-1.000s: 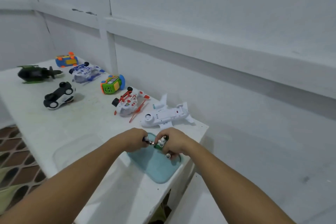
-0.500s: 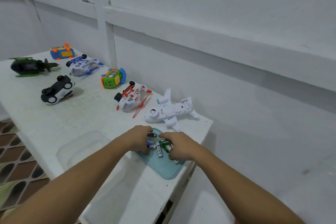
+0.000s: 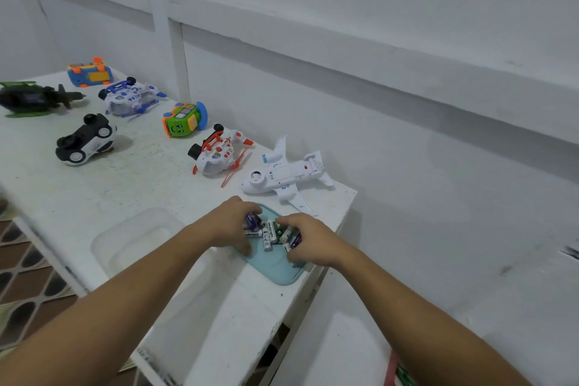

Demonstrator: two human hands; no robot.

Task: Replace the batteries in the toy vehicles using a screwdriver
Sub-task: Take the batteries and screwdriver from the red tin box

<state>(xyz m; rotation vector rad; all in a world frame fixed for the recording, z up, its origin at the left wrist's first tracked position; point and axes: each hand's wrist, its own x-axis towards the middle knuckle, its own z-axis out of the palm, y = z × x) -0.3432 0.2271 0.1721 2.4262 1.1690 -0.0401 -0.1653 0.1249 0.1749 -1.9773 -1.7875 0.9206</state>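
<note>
Whereas a few were just held aloft, the left hand (image 3: 228, 224) and right hand (image 3: 310, 241) are now lowered, fingers curled, onto the batteries (image 3: 270, 233) beneath; whether any is grasped cannot be told; sorting seems underway.

White and purple batteries (image 3: 270, 233) lie heaped between the left hand (image 3: 230, 224) and right hand (image 3: 308, 240). Toy vehicles (image 3: 219, 154) lie beyond them, the white plane (image 3: 283, 177) belly-up.

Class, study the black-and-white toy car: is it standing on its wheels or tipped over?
Tipped over. The black-and-white toy car lies with its wheels off the table, one of them pointing upward.
</note>
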